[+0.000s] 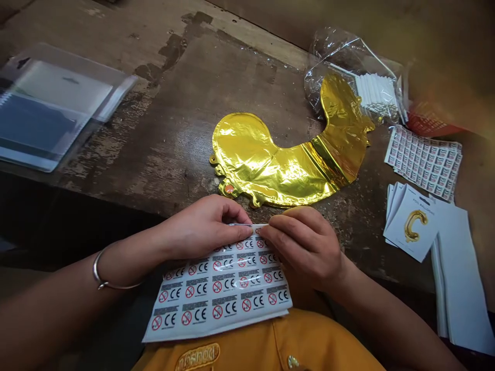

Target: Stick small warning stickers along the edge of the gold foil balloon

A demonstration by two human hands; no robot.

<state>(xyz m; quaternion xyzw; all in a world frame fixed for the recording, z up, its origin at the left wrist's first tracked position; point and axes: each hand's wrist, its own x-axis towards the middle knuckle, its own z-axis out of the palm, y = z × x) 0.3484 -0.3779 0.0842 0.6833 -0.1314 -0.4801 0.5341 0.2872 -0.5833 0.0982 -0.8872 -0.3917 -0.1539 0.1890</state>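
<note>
- Left arm: reaches in from the lower left, forearm slanting up and inward; bangle (99, 270) at the wrist.
- Left hand (203, 226): nearly closed, thumb on top and fingers curled beyond; pinches the top edge of the label sheet (228, 286).
- Right arm: comes up from the lower right, elbow outward, wrist bent inward.
- Right hand (307, 242): narrow pinch, fingers folded, back of the hand uppermost; thumb and index fingertips grip the sheet's top edge at a label, just beside the left thumb.
- Label sheet: in front of the shirt (247, 350), at the near side of the table (166, 134), sloping towards the wearer; rows of CE marks face up.
- Balloon (263, 165): gold foil, flat on the table just beyond both hands, curved, creased across its right part; orange-red spot (229, 189) on a near-left tab.
- Right of the balloon: straws (375, 93), second sheet (429, 159), cards (413, 229).
- Far left: clear bags (50, 123), stacked.
</note>
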